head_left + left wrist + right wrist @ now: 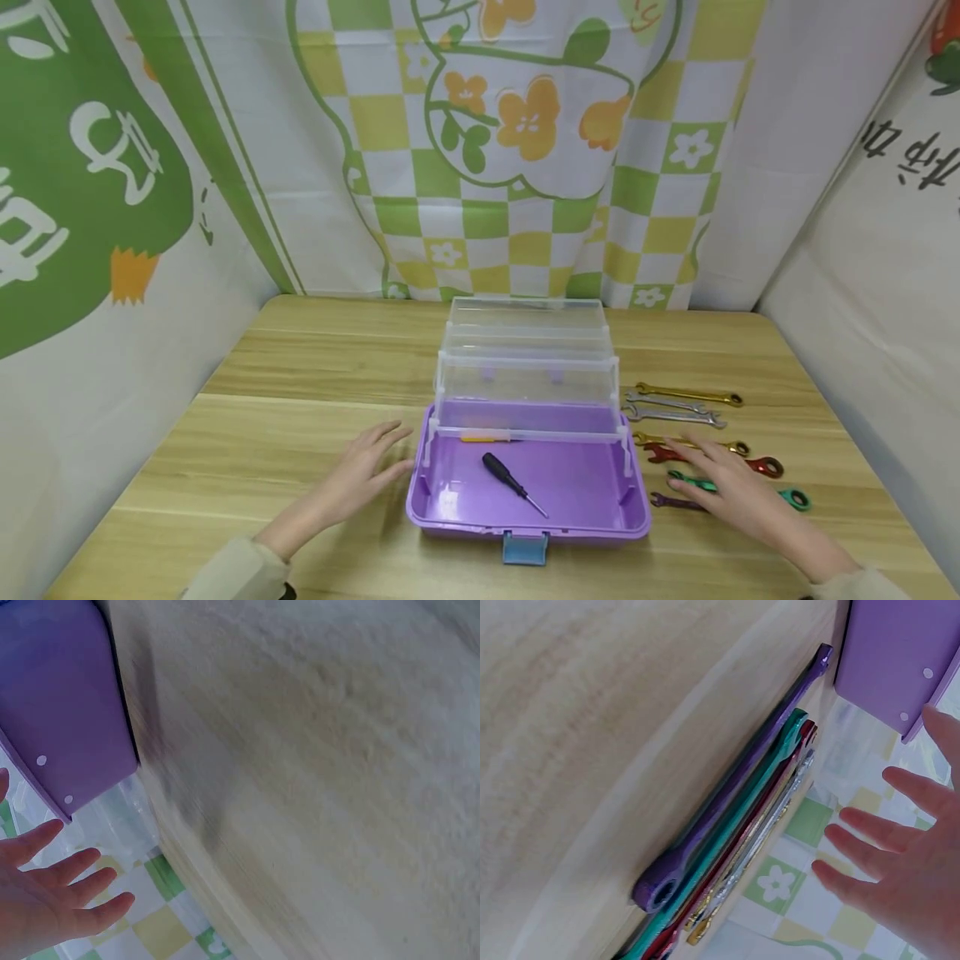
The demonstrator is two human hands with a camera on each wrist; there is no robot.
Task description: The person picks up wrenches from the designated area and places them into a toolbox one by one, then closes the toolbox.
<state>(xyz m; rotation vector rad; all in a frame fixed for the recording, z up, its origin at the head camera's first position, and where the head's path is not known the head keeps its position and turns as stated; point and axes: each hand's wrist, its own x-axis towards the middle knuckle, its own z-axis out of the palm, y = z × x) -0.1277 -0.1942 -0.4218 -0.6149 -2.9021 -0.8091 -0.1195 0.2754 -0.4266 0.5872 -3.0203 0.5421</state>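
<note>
A purple toolbox (588, 500) stands with its clear tiered trays (528, 379) folded up and back. Inside it lie a black-handled screwdriver (504, 475) and, partly behind a tray edge, a tool with a yellow handle (480, 438). My left hand (363, 479) is beside the box's left wall, fingers spread and holding nothing. Over the wrenches on the right hovers my right hand (911, 859), its fingers extended and nothing in them. It partly covers the green wrench (795, 498), the red wrench (765, 465) and the purple wrench (727, 787) in the head view.
Farther back on the right lie a gold wrench (686, 393) and silver wrenches (675, 414); another gold wrench (738, 447) is nearer. A blue latch (524, 550) hangs at the box's front. A patterned curtain (510, 233) closes off the wooden table's (300, 417) back.
</note>
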